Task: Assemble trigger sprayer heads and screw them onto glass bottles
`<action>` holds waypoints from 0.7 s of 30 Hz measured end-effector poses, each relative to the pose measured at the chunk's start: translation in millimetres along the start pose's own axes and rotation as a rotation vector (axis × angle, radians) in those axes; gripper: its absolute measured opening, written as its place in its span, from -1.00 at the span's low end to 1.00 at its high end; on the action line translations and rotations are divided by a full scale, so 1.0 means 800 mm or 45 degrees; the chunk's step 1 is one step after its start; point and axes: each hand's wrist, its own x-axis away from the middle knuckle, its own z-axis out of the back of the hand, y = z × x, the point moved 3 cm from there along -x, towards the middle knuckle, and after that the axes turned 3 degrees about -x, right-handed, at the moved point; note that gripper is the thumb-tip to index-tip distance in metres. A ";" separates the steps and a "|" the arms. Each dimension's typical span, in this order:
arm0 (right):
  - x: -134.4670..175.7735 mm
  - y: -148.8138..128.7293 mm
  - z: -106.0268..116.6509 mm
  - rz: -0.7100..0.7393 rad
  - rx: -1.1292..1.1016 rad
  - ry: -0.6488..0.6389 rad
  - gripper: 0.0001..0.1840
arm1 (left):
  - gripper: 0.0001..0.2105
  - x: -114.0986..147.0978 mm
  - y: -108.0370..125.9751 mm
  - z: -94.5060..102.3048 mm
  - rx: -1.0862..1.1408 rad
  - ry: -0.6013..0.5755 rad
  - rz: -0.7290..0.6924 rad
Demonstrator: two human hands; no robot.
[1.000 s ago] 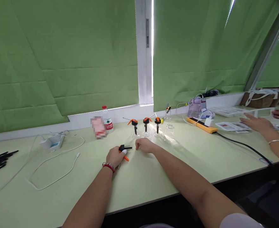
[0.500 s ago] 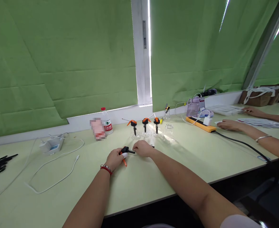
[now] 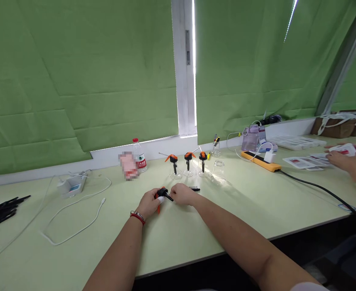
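My left hand [image 3: 148,205] is closed around a black-and-orange bottle lid [image 3: 162,192], whose black stem [image 3: 169,197] points right and slightly down. Beside the stem, my right hand [image 3: 182,194] is closed with its fingertips tucked under. Whatever it pinches is hidden. Just behind the right hand lies a small black piece with a coil [image 3: 194,188]. Farther back stand three clear glass bottles with similar lids: a left one [image 3: 175,173], a middle one [image 3: 189,171] and a right one [image 3: 202,170]. An open glass bottle [image 3: 218,169] stands to their right.
A red-capped water bottle [image 3: 142,160] stands behind on the left. White cable [image 3: 83,230] and black parts [image 3: 2,211] lie at left. An orange power strip [image 3: 261,161], a purple bottle [image 3: 250,139], papers [image 3: 302,161] and a co-worker's hand [image 3: 344,159] are at right.
The lid's stem has tilted further down toward me in my left hand. My right hand stays close by. The view has shifted slightly left. The co-worker's hands have lifted a printed packet.
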 end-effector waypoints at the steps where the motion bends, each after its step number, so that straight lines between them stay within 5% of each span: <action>1: -0.001 0.000 -0.002 -0.020 -0.027 0.005 -0.81 | -0.64 0.000 0.000 0.000 -0.002 0.013 -0.001; 6: -0.005 0.003 -0.010 -0.132 -0.151 0.043 -0.80 | -0.61 -0.001 0.004 -0.001 0.121 0.038 -0.027; 11: -0.005 0.007 -0.011 -0.174 -0.255 0.036 -0.79 | -0.58 0.001 0.012 -0.001 0.307 -0.091 -0.043; 16: -0.007 0.016 -0.010 -0.172 -0.309 0.029 -0.76 | -0.64 0.008 0.029 -0.005 0.253 -0.262 -0.046; 21: -0.014 0.019 0.005 -0.174 -0.369 -0.031 -0.91 | -0.69 0.012 0.035 -0.004 0.247 -0.266 -0.033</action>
